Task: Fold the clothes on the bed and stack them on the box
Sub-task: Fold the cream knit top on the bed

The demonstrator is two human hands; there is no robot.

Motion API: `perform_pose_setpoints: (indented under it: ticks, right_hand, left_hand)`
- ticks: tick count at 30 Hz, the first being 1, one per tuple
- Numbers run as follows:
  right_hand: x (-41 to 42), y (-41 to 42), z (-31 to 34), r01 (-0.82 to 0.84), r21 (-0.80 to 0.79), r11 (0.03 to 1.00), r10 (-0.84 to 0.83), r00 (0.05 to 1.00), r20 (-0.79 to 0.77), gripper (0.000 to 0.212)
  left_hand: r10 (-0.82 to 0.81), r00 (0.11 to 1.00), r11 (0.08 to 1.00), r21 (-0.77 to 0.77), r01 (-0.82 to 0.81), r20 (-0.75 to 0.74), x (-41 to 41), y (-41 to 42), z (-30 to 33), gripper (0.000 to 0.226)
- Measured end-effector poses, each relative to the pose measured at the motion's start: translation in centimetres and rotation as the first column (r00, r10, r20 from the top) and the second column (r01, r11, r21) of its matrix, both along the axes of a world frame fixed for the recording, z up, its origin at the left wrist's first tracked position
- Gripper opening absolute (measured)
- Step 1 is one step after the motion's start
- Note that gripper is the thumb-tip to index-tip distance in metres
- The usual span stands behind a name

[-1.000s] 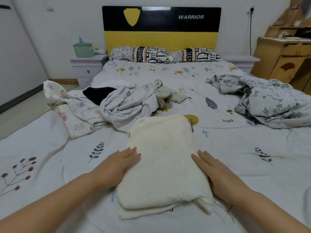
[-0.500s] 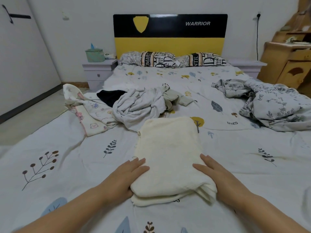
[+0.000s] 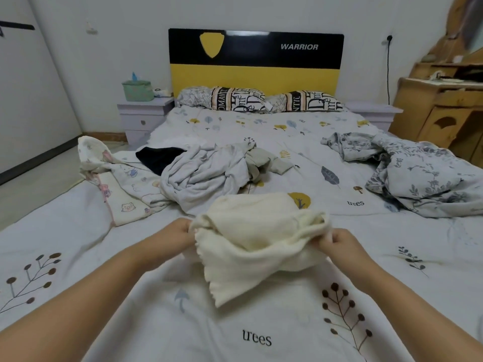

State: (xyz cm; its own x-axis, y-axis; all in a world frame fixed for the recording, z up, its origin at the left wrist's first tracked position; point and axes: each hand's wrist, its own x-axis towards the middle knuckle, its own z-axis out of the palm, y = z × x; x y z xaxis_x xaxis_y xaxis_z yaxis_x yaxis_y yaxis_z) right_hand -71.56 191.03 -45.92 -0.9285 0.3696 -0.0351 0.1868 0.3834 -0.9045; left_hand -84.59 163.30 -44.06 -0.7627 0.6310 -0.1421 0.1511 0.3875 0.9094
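Hands hold the folded cream sweater point(image 3: 257, 239) near the foot edge of the bed point(image 3: 261, 322): the left hand point(image 3: 180, 235) pinches its left side with curled fingers, the right hand point(image 3: 337, 244) grips its right side the same way. Beyond it, toward the bed's left edge, lies a heap of unfolded clothes point(image 3: 209, 171); a crumpled floral quilt point(image 3: 418, 176) sits at the right edge.
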Motion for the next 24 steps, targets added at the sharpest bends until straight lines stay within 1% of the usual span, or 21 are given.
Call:
perform_pose_setpoints:
  ticks: [2,4,6,8,10,12,13,14,15,16,17,18,19,20,21,22,23,24]
  right_hand:
    - [-2.1,0.3,0.7,0.093,-0.080,0.993,-0.097,0.993,-0.060,0.037]
    - [-4.9,0.9,1.2,0.174,-0.128,0.976,-0.188,0.976,-0.109,0.042]
    - [-7.6,1.4,1.6,0.245,-0.122,0.962,-0.261,0.955,-0.142,0.046]
    - [-10.1,1.7,1.6,0.304,-0.089,0.949,-0.314,0.938,-0.144,0.040]
    - [-12.3,2.0,1.4,0.337,-0.099,0.936,-0.348,0.928,-0.131,0.037]
    - [-14.3,2.4,0.9,0.380,-0.138,0.915,-0.395,0.912,-0.109,0.044]
    - [-15.1,2.7,0.6,0.407,-0.139,0.903,-0.421,0.902,-0.090,0.049]
    - [-15.9,2.9,0.4,0.437,-0.125,0.891,-0.447,0.892,-0.066,0.051]
    - [-16.5,3.1,0.2,0.460,-0.106,0.882,-0.466,0.884,-0.040,0.051]
    - [-17.0,3.3,-0.1,0.474,-0.085,0.876,-0.476,0.879,-0.009,0.052]
    - [-17.5,3.6,-0.4,0.479,-0.065,0.875,-0.479,0.878,0.019,0.054]
    - [-17.7,3.8,-0.7,0.478,-0.044,0.877,-0.476,0.878,0.053,0.055]
    - [-18.0,4.0,-0.8,0.476,-0.025,0.879,-0.473,0.877,0.084,0.055]
    - [-18.3,4.2,-0.9,0.473,-0.015,0.881,-0.469,0.876,0.108,0.054]
    - [-18.5,4.4,-0.9,0.472,-0.010,0.881,-0.467,0.875,0.124,0.054]
    - [-18.5,4.4,-0.6,0.470,-0.005,0.883,-0.465,0.874,0.140,0.057]
    - [-18.6,4.4,-0.3,0.459,0.003,0.889,-0.454,0.878,0.150,0.060]
    - [-18.8,4.4,-0.1,0.434,0.007,0.901,-0.430,0.891,0.148,0.060]
  left_hand:
    - [0.106,0.994,0.989,0.098,-0.108,0.029,-1.6,1.3,0.4,0.020]
    - [0.255,0.967,0.956,0.145,-0.256,0.026,-3.6,2.8,0.2,0.019]
    - [0.381,0.923,0.908,0.167,-0.385,0.053,-5.9,4.3,-0.1,0.025]
    - [0.450,0.891,0.878,0.154,-0.454,0.060,-8.1,5.5,-0.6,0.025]
    - [0.498,0.867,0.862,0.089,-0.499,0.036,-10.2,6.5,-1.1,0.019]
    - [0.572,0.820,0.819,0.040,-0.573,0.023,-11.9,7.3,-1.1,0.023]
    - [0.618,0.786,0.785,0.039,-0.618,0.015,-12.4,7.6,-0.8,0.021]
    - [0.663,0.749,0.747,0.067,-0.661,-0.005,-12.7,7.9,-0.5,0.014]
    - [0.703,0.709,0.710,0.110,-0.696,-0.053,-12.7,8.2,-0.2,0.018]
    - [0.721,0.681,0.693,0.160,-0.703,-0.128,-12.3,8.6,0.1,0.031]
    - [0.703,0.671,0.711,0.210,-0.671,-0.236,-11.3,9.2,0.5,0.039]
    - [0.638,0.672,0.768,0.253,-0.588,-0.375,-10.2,9.9,0.6,0.042]
    - [0.520,0.667,0.850,0.246,-0.466,-0.534,-8.9,10.8,0.5,0.043]
    - [0.345,0.635,0.929,0.154,-0.338,-0.691,-7.9,11.8,0.0,0.045]
    - [0.133,0.579,0.971,-0.011,-0.239,-0.804,-7.0,12.8,-0.6,0.056]
    - [-0.069,0.528,0.964,-0.193,-0.183,-0.846,-6.5,13.7,-1.5,0.070]
    - [-0.225,0.509,0.925,-0.346,-0.155,-0.831,-6.3,14.3,-2.5,0.078]
    - [-0.304,0.538,0.887,-0.440,-0.141,-0.786,-6.4,14.8,-3.5,0.075]
